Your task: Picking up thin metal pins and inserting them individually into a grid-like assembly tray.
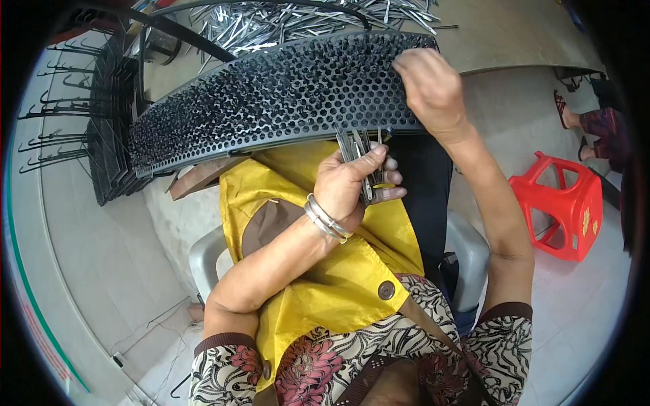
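A long black perforated rack (pixel 325 101) with rows of round holes lies across in front of me. Dark upright pieces crowd its left part and far side, while bare holes show toward the near right. My left hand (pixel 355 179) is closed around a bundle of thin metal strips (pixel 353 150), just off the rack's near edge. Over the rack's right end is my right hand (pixel 433 88), its fingers drawn together. Whatever sits between those fingertips is hidden.
Behind the rack, a heap of loose metal strips (pixel 257 27) covers part of the table (pixel 508 40). Stacked black racks with hooked wires (pixel 68 101) stand at left. A red plastic stool (pixel 562 203) is at right, with another person's feet (pixel 575 128) beyond it.
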A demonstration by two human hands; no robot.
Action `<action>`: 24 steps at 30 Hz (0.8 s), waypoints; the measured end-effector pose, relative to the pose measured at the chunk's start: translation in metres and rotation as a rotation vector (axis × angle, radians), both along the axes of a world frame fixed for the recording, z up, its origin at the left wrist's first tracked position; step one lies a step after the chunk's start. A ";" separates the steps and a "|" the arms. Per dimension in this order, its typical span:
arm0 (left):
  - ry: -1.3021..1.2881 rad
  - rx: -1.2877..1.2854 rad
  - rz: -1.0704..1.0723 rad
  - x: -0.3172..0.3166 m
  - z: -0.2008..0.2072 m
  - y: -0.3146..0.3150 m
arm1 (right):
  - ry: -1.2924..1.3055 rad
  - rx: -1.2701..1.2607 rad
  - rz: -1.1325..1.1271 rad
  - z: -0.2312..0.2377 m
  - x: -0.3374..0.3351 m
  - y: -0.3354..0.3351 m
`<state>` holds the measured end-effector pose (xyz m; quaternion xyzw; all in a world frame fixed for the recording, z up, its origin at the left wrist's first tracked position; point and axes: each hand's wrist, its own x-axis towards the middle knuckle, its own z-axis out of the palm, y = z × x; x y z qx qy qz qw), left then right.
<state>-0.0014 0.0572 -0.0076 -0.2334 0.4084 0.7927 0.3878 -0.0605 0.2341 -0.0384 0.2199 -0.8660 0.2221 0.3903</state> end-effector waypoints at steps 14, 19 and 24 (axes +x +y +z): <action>0.032 0.046 -0.129 -0.016 0.005 -0.004 | -0.968 -1.036 0.167 0.036 0.055 -0.028; -0.133 0.177 -0.009 -0.018 -0.007 -0.009 | -0.514 -0.900 -0.116 0.031 0.032 -0.018; -0.084 0.117 0.060 -0.011 -0.004 -0.007 | -0.095 -0.457 -0.245 0.023 0.010 -0.014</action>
